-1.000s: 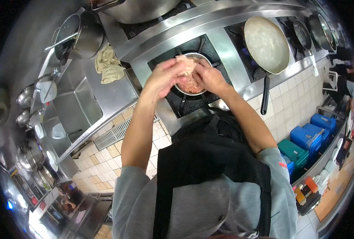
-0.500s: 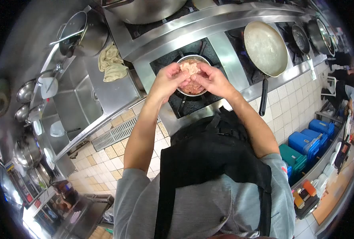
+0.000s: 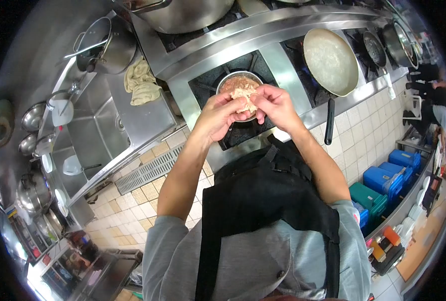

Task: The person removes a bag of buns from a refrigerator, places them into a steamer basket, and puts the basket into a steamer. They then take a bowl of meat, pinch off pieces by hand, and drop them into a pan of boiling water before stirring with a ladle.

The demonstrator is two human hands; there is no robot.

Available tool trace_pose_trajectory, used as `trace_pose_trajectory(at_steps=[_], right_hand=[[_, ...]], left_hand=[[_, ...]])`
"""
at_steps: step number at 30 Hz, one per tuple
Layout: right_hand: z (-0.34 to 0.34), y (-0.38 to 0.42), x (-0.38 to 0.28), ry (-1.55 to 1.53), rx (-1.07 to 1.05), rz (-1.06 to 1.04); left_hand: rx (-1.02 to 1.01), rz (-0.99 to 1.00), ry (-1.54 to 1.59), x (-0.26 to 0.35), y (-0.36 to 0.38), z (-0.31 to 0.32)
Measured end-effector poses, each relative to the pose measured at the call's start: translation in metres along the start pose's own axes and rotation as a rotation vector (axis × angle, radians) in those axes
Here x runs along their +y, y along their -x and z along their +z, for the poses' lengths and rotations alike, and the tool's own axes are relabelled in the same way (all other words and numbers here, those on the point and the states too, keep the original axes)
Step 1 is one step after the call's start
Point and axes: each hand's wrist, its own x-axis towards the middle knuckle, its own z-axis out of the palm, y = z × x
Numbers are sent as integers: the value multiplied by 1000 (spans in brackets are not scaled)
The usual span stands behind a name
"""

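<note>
- currently, the left hand (image 3: 218,116) and the right hand (image 3: 278,105) meet above a metal bowl (image 3: 228,83) that sits on a dark gas burner (image 3: 243,130) of the steel range.
- both hands pinch one pale, pinkish piece of raw meat (image 3: 245,99); the left hand's fingers curl onto its left edge, the right hand's fingers grip its right edge.
- the piece of raw meat is held clear of the bowl, over its near rim, between the two hands.
- the metal bowl holds more pinkish meat, visible behind the held piece.
- to the right of the burner, a wide frying pan (image 3: 331,60) with pale contents rests on the next burner; its dark handle (image 3: 329,120) points toward the person.
- to the left, a crumpled yellowish cloth (image 3: 141,83) lies on the steel bench (image 3: 137,118), just beside the range.
- further left, a steel sink (image 3: 90,133) is set into the bench, and a lidded pot (image 3: 105,47) stands behind the cloth.
- blue crates (image 3: 388,173) stand on the tiled floor at the right.
</note>
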Motion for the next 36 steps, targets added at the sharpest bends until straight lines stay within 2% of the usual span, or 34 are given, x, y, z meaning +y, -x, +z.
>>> trace_pose_trajectory(at_steps=[2, 4, 7, 10, 14, 16, 17, 18, 20, 21, 22, 24, 26, 28, 29, 31, 36], right_hand=[[-1, 0, 0, -167, 82, -33], [-4, 1, 5, -204, 72, -43], [-2, 9, 3, -229, 53, 21], [2, 11, -9, -174, 3, 27], [3, 9, -17, -30, -27, 27], [0, 7, -9, 43, -31, 36], [0, 4, -3, 43, -27, 34], [0, 3, 4, 55, -52, 12], [3, 7, -4, 65, -68, -16], [3, 8, -4, 49, -75, -29], [1, 9, -3, 31, -83, -44], [-3, 12, -2, 62, -68, -49], [-4, 16, -8, 212, -105, -5], [1, 21, -14, 220, -60, 6], [1, 21, -15, 241, -46, -18], [1, 21, -9, 207, -8, -24], [-2, 23, -5, 315, 54, -178]], left_hand=[[76, 155, 279, -3, 0, 11], [124, 188, 286, -13, -4, 13], [186, 235, 171, -23, -9, 10], [139, 225, 58, -30, -9, 5], [111, 218, 60, -9, 1, 10], [114, 260, -44, 10, 7, 13], [5, 363, -198, 15, 10, 17], [-9, 361, -194, 20, 7, 17], [-173, 791, -1235, 33, -1, 16], [-155, 631, -1213, 36, 6, 23], [-177, 638, -1203, 39, 12, 30], [-80, 563, -1642, 44, 18, 40], [-112, 605, -1687, 41, 18, 41], [-97, 506, -1873, 40, 18, 44], [-104, 507, -1872, 39, 17, 47], [-56, 379, -1846, 39, 16, 52], [-35, 370, -1710, 38, 16, 53]])
